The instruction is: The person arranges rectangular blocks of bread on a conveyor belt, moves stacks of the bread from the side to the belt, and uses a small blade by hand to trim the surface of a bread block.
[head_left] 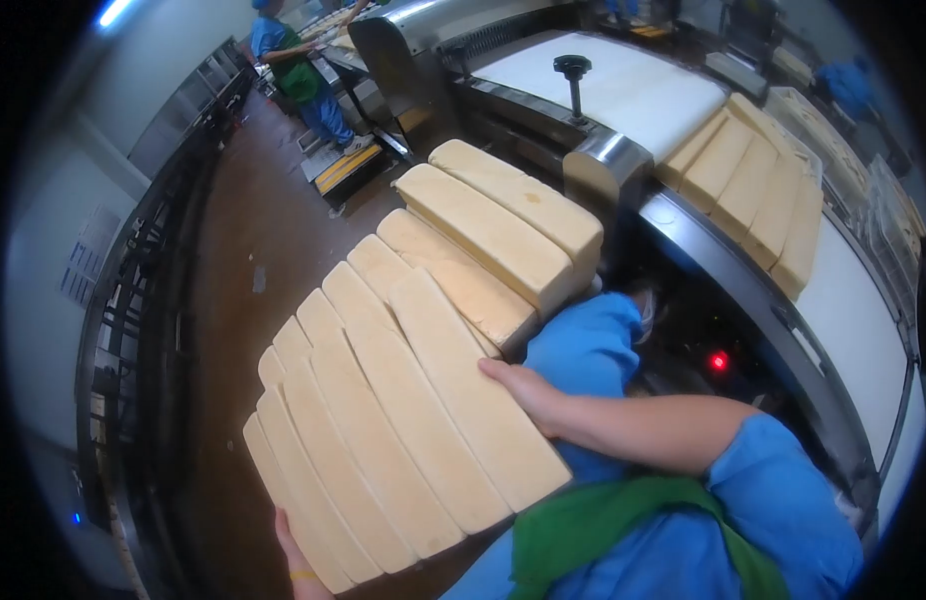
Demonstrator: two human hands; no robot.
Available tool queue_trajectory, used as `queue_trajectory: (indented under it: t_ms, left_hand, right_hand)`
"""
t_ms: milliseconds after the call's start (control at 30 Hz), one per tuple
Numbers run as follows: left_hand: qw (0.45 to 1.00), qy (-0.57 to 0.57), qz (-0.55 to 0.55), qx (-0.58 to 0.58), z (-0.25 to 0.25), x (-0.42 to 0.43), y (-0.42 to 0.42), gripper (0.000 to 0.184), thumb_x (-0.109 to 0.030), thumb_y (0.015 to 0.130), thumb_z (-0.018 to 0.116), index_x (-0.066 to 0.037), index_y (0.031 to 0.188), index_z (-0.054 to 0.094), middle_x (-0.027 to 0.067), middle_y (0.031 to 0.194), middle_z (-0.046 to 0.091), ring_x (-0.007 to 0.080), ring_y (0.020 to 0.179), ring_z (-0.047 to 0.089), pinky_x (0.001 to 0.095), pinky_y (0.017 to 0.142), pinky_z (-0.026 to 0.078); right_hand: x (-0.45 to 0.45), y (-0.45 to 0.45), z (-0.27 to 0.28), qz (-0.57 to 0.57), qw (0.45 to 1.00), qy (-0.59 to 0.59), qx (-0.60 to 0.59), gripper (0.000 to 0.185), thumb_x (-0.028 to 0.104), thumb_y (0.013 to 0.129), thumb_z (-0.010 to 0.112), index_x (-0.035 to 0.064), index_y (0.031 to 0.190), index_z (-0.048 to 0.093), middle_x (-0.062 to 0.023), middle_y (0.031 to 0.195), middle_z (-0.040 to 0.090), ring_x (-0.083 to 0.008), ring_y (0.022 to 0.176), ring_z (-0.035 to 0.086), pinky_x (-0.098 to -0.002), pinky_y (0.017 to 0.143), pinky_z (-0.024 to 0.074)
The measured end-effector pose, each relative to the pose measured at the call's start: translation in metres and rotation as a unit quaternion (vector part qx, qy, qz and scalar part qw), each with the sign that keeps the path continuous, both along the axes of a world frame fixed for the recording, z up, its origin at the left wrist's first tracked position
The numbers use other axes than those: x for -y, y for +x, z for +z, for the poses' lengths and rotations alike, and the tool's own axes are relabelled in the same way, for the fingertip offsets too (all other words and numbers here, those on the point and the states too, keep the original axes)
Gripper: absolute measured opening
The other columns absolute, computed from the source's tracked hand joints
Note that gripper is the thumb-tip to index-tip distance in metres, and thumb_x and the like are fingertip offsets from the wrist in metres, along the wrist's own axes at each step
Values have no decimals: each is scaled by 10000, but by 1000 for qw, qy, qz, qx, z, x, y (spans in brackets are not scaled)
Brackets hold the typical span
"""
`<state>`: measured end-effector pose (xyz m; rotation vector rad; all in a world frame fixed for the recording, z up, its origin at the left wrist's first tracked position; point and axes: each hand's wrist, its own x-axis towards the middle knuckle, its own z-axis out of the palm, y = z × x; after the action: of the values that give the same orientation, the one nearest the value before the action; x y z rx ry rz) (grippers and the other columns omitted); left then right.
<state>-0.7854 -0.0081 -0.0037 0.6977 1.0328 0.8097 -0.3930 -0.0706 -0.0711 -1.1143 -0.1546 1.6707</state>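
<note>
Between my two hands is a row of several long, pale cream loaves (413,430) that look like bread, pressed side by side and tilted. My right hand (531,395) grips the right end, its thumb on the edge of the outermost loaf and its other fingers hidden. At the lower left, my left hand (291,550) is against the opposite end of the row, only partly in view. Beyond the held row lie more loaves; a rougher one (458,275) is nearest, and two thick ones (493,235) rest together behind it.
A white conveyor belt (593,85) runs into a metal machine frame (723,260) on my right. Several loaves (748,180) sit on the belt's far side, near plastic trays (818,130). A black knob (573,68) stands up beside the belt. A co-worker (298,75) stands on a step at the back.
</note>
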Motion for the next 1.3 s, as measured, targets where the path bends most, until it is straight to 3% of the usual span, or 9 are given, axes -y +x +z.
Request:
queue_trajectory:
  t_ms: [33,133,333,533,633,967,1133,1233,1300]
  left_hand:
    - [1000,4,-28,12,1,0,2,678,-584,895,377,-110,1378,413,115,1341,490,316,1186,499,465,971,431]
    - [995,19,-81,59,-46,-5,-40,690,-587,896,365,-106,1389,398,113,1353,479,321,1206,484,471,976,426]
    - [995,25,-60,77,-69,25,-53,674,-542,888,405,-91,1389,396,112,1371,464,318,1219,476,473,988,417]
    - [994,52,-71,72,-62,34,-35,675,-536,882,417,-88,1387,398,111,1374,462,317,1221,474,473,991,415]
    - [990,88,-87,73,-42,29,-24,676,-533,879,422,-87,1386,400,111,1375,461,316,1222,473,473,992,414]
    - [907,283,-256,178,38,-27,115,677,-523,869,441,-82,1382,403,110,1380,457,314,1225,470,473,997,410]
    - [824,326,-372,275,63,-28,232,678,-518,864,451,-79,1380,405,109,1382,456,313,1227,469,473,999,408]
    - [753,327,-459,338,69,-20,315,679,-515,861,457,-78,1379,406,109,1384,455,312,1228,468,473,1000,407]
    - [838,276,-373,286,69,-3,365,896,-595,726,622,-45,1378,347,147,1348,447,321,1208,459,450,943,454]
  right_hand:
    - [2,3,15,28,994,6,-108,508,430,851,594,12,1131,525,-118,1011,599,-226,985,587,-372,882,482]
    - [7,15,19,96,980,65,-162,444,360,835,634,29,1115,534,-105,1025,609,-217,1019,590,-390,874,500]
    - [11,20,5,94,985,101,-100,499,263,788,700,43,1182,487,-103,1084,586,-220,1027,591,-420,853,517]
    - [17,29,-1,100,950,231,-184,676,275,750,727,55,1303,406,-110,1187,553,-220,1044,581,-398,892,500]
    - [28,44,14,78,957,262,-100,746,279,732,739,54,1343,376,-106,1207,545,-208,1065,567,-381,902,488]
    - [146,138,82,-104,894,425,95,963,298,668,771,78,1448,252,-118,1358,434,-216,1230,438,-379,1016,373]
    - [273,161,98,-254,862,398,186,1105,345,626,759,103,1494,118,-135,1450,298,-248,1320,330,-419,1056,313]
    - [348,168,96,-363,820,387,214,1044,384,614,796,57,1443,252,-134,1347,443,-248,1240,443,-411,1005,384]
    - [403,179,94,-428,786,368,252,1027,394,610,805,46,1424,285,-129,1316,475,-244,1215,468,-404,989,401]
